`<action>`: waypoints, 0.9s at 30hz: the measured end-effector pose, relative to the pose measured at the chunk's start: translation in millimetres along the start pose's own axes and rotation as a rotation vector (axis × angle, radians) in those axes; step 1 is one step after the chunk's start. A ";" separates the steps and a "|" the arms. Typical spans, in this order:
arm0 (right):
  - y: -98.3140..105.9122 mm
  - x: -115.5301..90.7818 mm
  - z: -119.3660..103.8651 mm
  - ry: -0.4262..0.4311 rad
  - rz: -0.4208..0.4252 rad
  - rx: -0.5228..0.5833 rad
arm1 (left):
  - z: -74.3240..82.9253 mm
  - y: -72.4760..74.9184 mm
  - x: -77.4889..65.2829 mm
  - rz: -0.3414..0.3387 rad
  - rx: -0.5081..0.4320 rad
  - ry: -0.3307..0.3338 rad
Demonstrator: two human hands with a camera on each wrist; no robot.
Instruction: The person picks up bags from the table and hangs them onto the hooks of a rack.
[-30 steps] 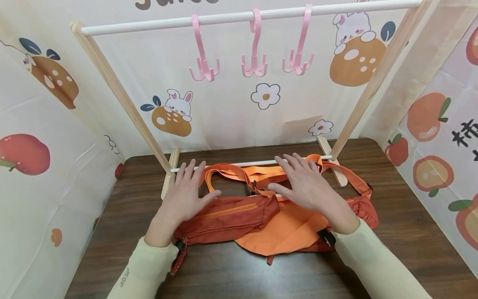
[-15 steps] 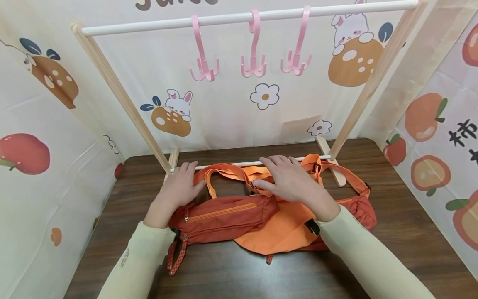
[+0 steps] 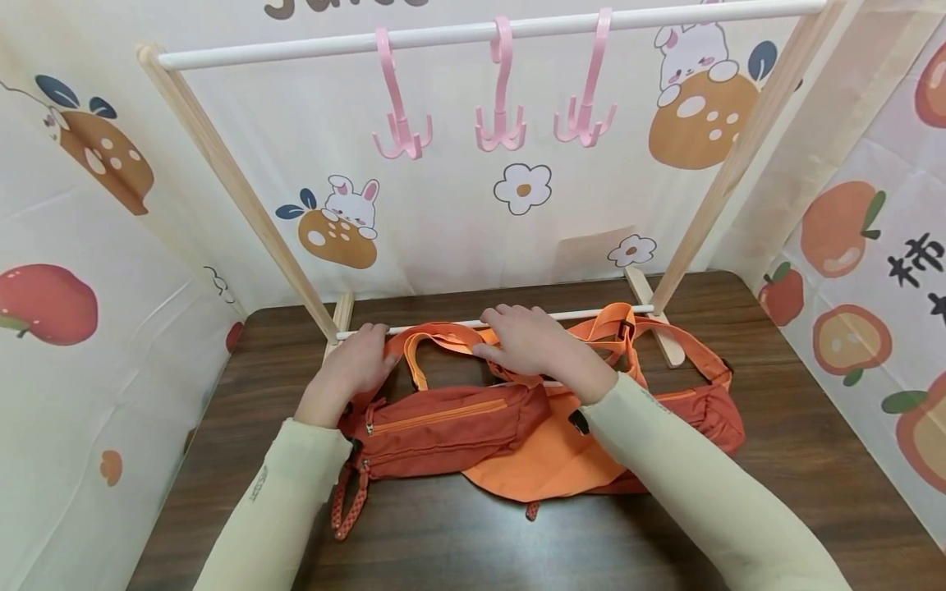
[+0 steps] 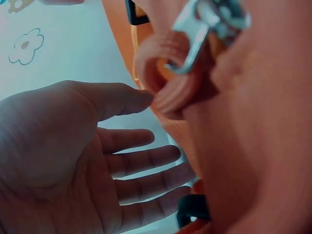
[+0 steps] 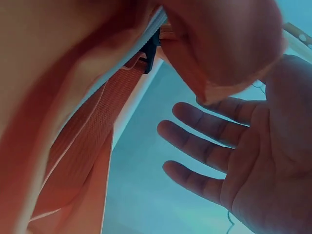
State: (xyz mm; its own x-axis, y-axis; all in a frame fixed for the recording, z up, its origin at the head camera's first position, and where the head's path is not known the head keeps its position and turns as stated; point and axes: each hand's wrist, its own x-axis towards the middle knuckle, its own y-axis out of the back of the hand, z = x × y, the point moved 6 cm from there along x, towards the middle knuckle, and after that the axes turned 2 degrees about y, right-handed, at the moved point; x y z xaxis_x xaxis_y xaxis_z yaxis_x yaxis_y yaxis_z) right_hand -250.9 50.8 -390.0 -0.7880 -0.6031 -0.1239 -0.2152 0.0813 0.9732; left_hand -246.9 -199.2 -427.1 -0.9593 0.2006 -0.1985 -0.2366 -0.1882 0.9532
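A rust-red waist bag with an orange zip lies on the table, its straps looped behind it. At its left end is my left hand; in the left wrist view, that hand has its fingers extended, the thumb tip close to a zip-pull loop. Above the straps, behind the bag, is my right hand. The right wrist view shows this hand with slightly bent fingers apart from one another and bag fabric beside them. Contact with the straps cannot be told.
An orange panel and another rust-red pouch lie to the right. A rack with wooden posts stands behind, its low white bar just past the straps. Several-pronged pink hooks hang from its top rail.
My right hand has moved left over the straps. My left hand has lowered slightly toward the bag's left end, its fingers less spread. The bag has stayed nearly in place.
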 end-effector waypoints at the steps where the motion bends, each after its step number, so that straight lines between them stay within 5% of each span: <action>1: -0.4 3.4 -0.9 0.001 -0.005 0.008 | -1.2 -1.3 1.3 -0.012 -0.001 0.004; 14: -20.2 42.2 -2.6 -0.058 -0.070 0.080 | -8.5 -15.4 12.5 -0.048 -0.026 -0.026; 27: -28.3 49.3 2.3 -0.095 -0.036 0.158 | -15.1 -13.2 14.8 -0.003 -0.105 -0.031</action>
State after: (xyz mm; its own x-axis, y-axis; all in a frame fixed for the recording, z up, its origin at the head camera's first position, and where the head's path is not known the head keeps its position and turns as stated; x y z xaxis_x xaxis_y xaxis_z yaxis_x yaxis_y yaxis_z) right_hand -285.0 20.5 -424.0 -0.8274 -0.5310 -0.1831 -0.3263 0.1891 0.9262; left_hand -260.3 -208.3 -446.1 -0.9539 0.2303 -0.1925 -0.2555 -0.2868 0.9233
